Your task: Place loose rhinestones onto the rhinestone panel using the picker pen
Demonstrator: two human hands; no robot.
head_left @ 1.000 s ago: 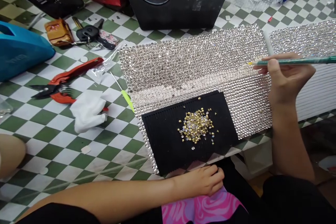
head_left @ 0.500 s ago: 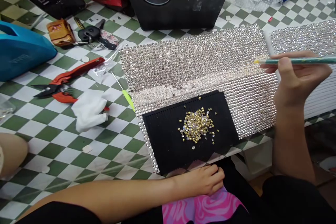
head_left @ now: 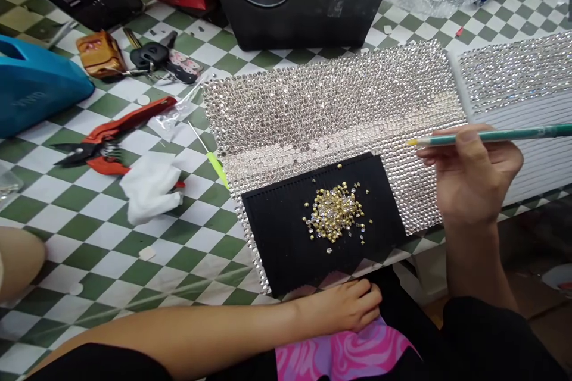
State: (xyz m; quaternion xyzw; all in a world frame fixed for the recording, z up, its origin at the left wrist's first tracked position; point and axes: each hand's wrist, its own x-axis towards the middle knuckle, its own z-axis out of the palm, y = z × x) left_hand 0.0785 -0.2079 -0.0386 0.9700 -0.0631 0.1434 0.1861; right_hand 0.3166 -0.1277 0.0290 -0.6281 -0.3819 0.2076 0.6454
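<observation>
While the right hand (head_left: 473, 175) pinches a green pencil (head_left: 504, 137) between thumb and fingers, its yellow tip sits over a sheet of rhinestones (head_left: 330, 113), already packed with glittering rows. A heap of loose gold-backed stones (head_left: 333, 212) remains on a ribbed black mat (head_left: 281, 238) lying on the sheet, and the left hand (head_left: 344, 306), loosely curled and holding nothing visible, rests on pink swirled cloth (head_left: 339, 354) beside the green-and-white checkered table (head_left: 196, 238).

My feed shows a green-and-white checkered tabletop (head_left: 107, 250) across the left of the frame. Beyond its edge at lower right lies a brown floor (head_left: 543, 321), and a black box-shaped stand (head_left: 304, 6) sits at top centre.
</observation>
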